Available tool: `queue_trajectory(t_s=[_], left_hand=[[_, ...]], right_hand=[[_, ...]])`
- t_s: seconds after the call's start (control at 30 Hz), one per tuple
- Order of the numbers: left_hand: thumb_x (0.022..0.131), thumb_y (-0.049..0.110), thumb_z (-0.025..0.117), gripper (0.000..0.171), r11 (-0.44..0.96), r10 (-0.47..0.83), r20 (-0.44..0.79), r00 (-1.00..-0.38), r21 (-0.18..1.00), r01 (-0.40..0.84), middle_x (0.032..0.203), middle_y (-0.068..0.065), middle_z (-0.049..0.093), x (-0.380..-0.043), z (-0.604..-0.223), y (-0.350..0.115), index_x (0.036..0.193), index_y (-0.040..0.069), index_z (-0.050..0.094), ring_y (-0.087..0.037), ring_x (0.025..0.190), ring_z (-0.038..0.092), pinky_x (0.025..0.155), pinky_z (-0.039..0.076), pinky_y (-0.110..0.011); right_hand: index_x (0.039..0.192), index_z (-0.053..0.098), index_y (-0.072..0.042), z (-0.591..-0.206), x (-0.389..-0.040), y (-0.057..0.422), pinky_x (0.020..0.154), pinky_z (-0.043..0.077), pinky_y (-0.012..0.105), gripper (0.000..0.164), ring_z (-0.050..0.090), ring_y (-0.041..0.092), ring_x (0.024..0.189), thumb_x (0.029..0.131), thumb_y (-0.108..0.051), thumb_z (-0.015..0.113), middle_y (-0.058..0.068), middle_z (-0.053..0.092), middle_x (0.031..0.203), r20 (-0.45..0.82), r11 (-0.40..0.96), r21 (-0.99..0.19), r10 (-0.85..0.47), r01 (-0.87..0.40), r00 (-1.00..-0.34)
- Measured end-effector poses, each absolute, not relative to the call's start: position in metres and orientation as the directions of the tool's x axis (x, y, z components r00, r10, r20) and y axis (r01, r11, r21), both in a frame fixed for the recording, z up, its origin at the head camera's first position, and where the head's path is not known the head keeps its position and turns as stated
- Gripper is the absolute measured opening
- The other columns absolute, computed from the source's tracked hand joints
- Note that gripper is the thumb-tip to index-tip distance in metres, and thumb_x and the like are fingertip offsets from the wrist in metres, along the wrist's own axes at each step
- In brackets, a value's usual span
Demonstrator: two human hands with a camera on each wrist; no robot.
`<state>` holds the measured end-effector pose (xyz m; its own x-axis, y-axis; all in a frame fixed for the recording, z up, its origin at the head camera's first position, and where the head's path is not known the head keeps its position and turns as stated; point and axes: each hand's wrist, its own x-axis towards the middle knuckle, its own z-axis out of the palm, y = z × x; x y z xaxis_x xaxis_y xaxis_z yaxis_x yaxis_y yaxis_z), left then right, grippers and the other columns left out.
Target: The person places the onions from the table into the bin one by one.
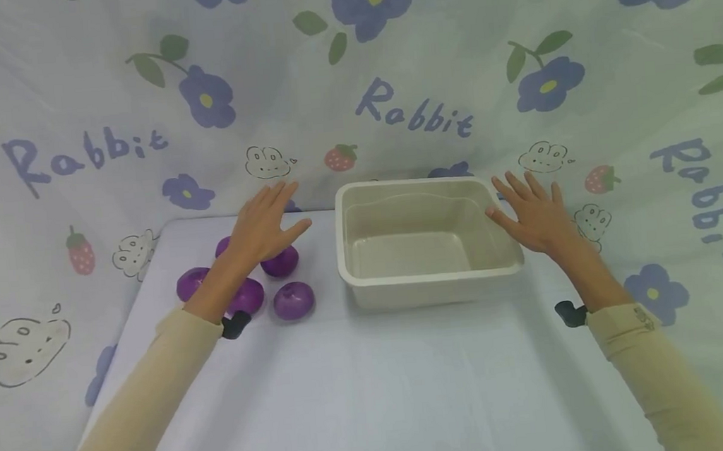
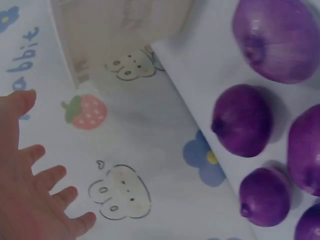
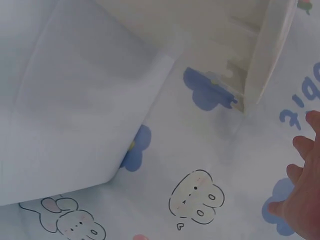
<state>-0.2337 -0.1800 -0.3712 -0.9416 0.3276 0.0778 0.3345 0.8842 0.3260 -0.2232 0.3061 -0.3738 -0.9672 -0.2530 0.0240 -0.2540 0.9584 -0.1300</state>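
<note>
Several purple onions (image 1: 294,301) lie in a group on the left part of the white table, partly covered by the left forearm in the head view. Over that group my left hand (image 1: 264,224) hovers, fingers straight and thumb spread, holding nothing. In the left wrist view the onions (image 2: 243,120) show their purple skins and pointed ends. A cream plastic basin (image 1: 430,291) stands at the table's back, right of the onions, with nothing inside. Above its right end hangs my right hand (image 1: 529,219), fingers spread and holding nothing.
The white table (image 1: 412,384) carries the basin and onions. Behind and around it hangs a pale cloth (image 1: 286,83) printed with flowers, rabbits and strawberries. The table's back edge runs just behind the basin.
</note>
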Motion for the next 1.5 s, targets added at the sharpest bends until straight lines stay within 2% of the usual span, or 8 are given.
queue_trajectory(t_s=[0.23,0.33,0.5,0.63,0.8,1.2,1.5], left_hand=[[0.099,0.038,0.059,0.072,0.852,0.36,0.147,-0.921,0.35,0.389,0.158,-0.022,0.03,-0.213,-0.394,-0.206,0.155,0.003,0.031,-0.043,0.145,0.023,0.116,0.018,-0.059],[0.099,0.038,0.06,0.072,0.846,0.359,0.137,-0.923,0.37,0.383,0.156,-0.024,0.032,-0.204,-0.403,-0.215,0.154,0.001,0.033,-0.044,0.144,0.024,0.116,0.019,-0.059],[0.099,0.038,0.06,0.073,0.838,0.328,0.093,-0.94,0.431,0.335,0.155,-0.027,0.031,-0.191,-0.415,-0.23,0.153,-0.001,0.031,-0.047,0.142,0.025,0.114,0.021,-0.062],[0.099,0.037,0.061,0.074,0.798,0.302,0.058,-0.952,0.531,0.285,0.155,-0.028,0.03,-0.181,-0.425,-0.242,0.153,-0.003,0.029,-0.048,0.142,0.025,0.113,0.023,-0.063],[0.098,0.033,0.064,0.077,0.748,0.268,0.01,-0.963,0.628,0.215,0.156,-0.03,0.027,-0.166,-0.436,-0.256,0.154,-0.004,0.025,-0.05,0.142,0.023,0.112,0.023,-0.064],[0.095,0.032,0.069,0.084,0.733,0.172,-0.074,-0.982,0.675,0.078,0.153,-0.035,0.027,-0.143,-0.466,-0.287,0.153,-0.007,0.022,-0.058,0.136,0.026,0.108,0.027,-0.068],[0.094,0.034,0.071,0.089,0.63,0.096,-0.121,-0.988,0.776,-0.034,0.156,-0.032,0.025,-0.136,-0.487,-0.311,0.154,-0.007,0.021,-0.051,0.142,0.024,0.111,0.026,-0.062]], right_hand=[[0.161,0.014,-0.012,-0.384,-0.221,0.306,0.11,-0.011,0.069,0.081,-0.003,0.044,0.148,0.101,-0.064,0.029,0.019,0.01,0.164,-0.01,0.962,-0.141,-0.238,-0.234,-0.971],[0.16,0.015,-0.01,-0.389,-0.22,0.308,0.111,-0.01,0.069,0.08,-0.002,0.045,0.148,0.101,-0.063,0.029,0.02,0.011,0.164,-0.017,0.961,-0.146,-0.24,-0.235,-0.971],[0.16,0.017,-0.009,-0.393,-0.218,0.308,0.11,-0.006,0.072,0.079,0.001,0.046,0.148,0.102,-0.061,0.03,0.021,0.013,0.163,-0.023,0.957,-0.151,-0.254,-0.247,-0.967],[0.159,0.019,-0.007,-0.396,-0.216,0.308,0.111,-0.002,0.072,0.076,0.003,0.047,0.148,0.104,-0.058,0.03,0.022,0.015,0.162,-0.022,0.953,-0.159,-0.264,-0.257,-0.964],[0.16,0.016,-0.007,-0.401,-0.215,0.31,0.113,-0.005,0.068,0.077,0.001,0.046,0.148,0.104,-0.059,0.027,0.023,0.013,0.162,-0.056,0.956,-0.157,-0.258,-0.247,-0.964],[0.159,0.013,-0.005,-0.406,-0.21,0.313,0.111,-0.011,0.067,0.079,-0.002,0.048,0.147,0.103,-0.059,0.025,0.022,0.006,0.163,-0.133,0.958,-0.188,-0.244,-0.217,-0.961],[0.16,0.004,-0.008,-0.412,-0.21,0.315,0.109,-0.011,0.071,0.08,-0.005,0.049,0.146,0.103,-0.061,0.022,0.022,0.003,0.164,-0.173,0.959,-0.206,-0.231,-0.194,-0.957]])
